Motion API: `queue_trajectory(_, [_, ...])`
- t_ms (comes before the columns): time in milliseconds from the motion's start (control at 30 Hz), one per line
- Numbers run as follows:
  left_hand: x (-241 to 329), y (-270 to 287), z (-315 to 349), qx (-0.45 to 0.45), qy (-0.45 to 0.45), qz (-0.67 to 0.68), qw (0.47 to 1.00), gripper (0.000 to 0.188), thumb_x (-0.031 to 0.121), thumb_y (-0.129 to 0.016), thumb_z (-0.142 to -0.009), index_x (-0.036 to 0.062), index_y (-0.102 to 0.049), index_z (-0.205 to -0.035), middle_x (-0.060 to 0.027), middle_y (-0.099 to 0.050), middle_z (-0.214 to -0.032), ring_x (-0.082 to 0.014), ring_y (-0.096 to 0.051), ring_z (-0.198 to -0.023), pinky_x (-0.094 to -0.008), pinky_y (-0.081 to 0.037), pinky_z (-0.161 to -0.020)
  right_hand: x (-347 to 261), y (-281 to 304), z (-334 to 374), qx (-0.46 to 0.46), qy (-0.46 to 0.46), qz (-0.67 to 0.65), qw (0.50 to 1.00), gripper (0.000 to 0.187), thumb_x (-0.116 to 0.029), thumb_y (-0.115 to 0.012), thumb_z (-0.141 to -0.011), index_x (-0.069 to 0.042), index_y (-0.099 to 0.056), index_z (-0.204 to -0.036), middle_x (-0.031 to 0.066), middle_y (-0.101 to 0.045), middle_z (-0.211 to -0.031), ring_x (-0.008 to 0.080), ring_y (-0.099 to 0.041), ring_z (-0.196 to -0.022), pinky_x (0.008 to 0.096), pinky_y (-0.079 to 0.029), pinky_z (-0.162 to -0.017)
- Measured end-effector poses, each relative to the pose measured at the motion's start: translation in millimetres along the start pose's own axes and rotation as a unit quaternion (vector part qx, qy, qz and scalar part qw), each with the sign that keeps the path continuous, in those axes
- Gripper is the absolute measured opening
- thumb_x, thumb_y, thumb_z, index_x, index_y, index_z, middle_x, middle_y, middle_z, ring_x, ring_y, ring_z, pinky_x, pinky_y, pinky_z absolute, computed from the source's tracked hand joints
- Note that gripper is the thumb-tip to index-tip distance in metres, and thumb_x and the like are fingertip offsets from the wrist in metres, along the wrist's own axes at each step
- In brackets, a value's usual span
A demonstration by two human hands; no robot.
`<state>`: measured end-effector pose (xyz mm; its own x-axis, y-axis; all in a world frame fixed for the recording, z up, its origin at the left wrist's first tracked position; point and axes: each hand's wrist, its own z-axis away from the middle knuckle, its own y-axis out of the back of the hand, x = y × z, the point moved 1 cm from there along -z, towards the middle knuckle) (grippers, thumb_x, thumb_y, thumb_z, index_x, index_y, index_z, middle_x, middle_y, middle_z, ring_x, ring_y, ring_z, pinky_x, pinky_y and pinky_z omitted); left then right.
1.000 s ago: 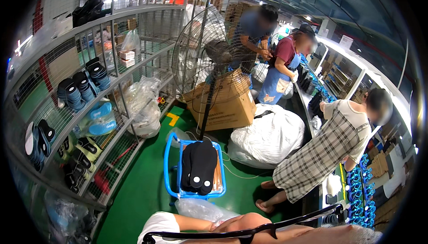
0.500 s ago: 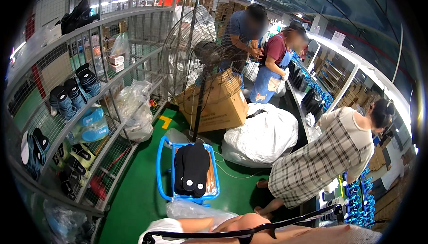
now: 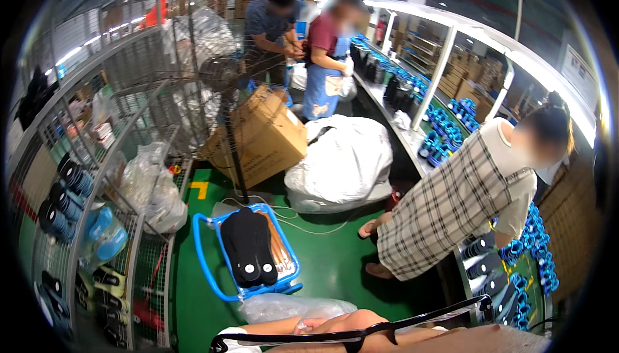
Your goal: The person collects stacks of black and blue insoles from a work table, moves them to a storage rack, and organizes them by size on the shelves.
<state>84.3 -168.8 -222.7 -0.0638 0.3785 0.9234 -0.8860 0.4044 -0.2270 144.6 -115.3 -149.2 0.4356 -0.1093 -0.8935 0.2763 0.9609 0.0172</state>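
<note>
My left forearm point(image 3: 276, 328) comes in from the lower left with a white sleeve. At its end my left hand point(image 3: 314, 323) shows only in part, its fingers curled. A whitish bit shows at the fingers, too small to name. A clear plastic bag point(image 3: 290, 306) lies just beyond the hand, overlapping it in the picture; whether they touch, I cannot tell. Black glasses frames cut across the lower edge and hide much there. My right hand does not show. Ahead stands a blue-framed cart point(image 3: 198, 250) carrying stacked black insoles point(image 3: 247, 243) with white round stickers.
Wire-mesh shelves point(image 3: 132, 250) with insoles and bags line the left. A floor fan point(image 3: 222, 72), a cardboard box point(image 3: 267, 137) and a big white sack point(image 3: 342, 163) stand beyond the cart. A person in a checked dress point(image 3: 445, 205) works at the right-hand line; two more people stand farther back.
The view has swung to the right, so cart, sack and shelves sit farther left. Fingers of my left hand now show beside the clear bag. The person in the checked dress has turned slightly.
</note>
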Motion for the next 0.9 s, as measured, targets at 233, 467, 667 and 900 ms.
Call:
queue_trajectory(233, [11,-13,-26,-0.068,0.036,0.027,0.997,0.037,0.033,-0.051,-0.073,0.0047,-0.045,-0.096,-0.0082,-0.045,-0.088,-0.0198,-0.044,-0.077,-0.0319,-0.038,-0.07,35,1,14,0.01,-0.012,0.04,0.999,0.043,-0.024,-0.057,-0.07,0.0,-0.047,-0.104,0.0148,-0.057,-0.088,0.0233,-0.054,-0.083,0.0306,-0.042,-0.075])
queue_trajectory(467, [-12,-15,-30,-0.073,0.102,0.098,0.987,0.042,0.03,-0.049,-0.072,0.0038,-0.042,-0.103,-0.0123,-0.042,-0.097,-0.0244,-0.043,-0.085,-0.0345,-0.037,-0.076,86,-9,29,0.016,-0.017,0.083,0.996,0.046,-0.027,-0.057,-0.069,-0.001,-0.047,-0.106,0.0162,-0.056,-0.091,0.0253,-0.054,-0.085,0.032,-0.041,-0.076])
queue_trajectory(667, [-64,12,4,0.106,0.175,0.239,0.949,0.046,0.028,-0.048,-0.071,0.003,-0.039,-0.109,-0.0158,-0.039,-0.104,-0.0283,-0.042,-0.091,-0.0368,-0.036,-0.081,128,-19,8,0.018,0.075,0.168,0.983,0.049,-0.029,-0.056,-0.069,-0.001,-0.046,-0.108,0.0174,-0.056,-0.093,0.027,-0.054,-0.087,0.0332,-0.041,-0.078])
queue_trajectory(900, [-189,8,9,0.354,0.272,0.289,0.847,0.052,0.025,-0.046,-0.07,0.0021,-0.035,-0.116,-0.02,-0.036,-0.113,-0.0329,-0.041,-0.099,-0.0394,-0.034,-0.087,172,32,62,0.03,-0.019,0.266,0.963,0.055,-0.025,-0.053,-0.066,-0.004,-0.041,-0.116,0.0212,-0.051,-0.102,0.0322,-0.049,-0.095,0.0358,-0.038,-0.083])
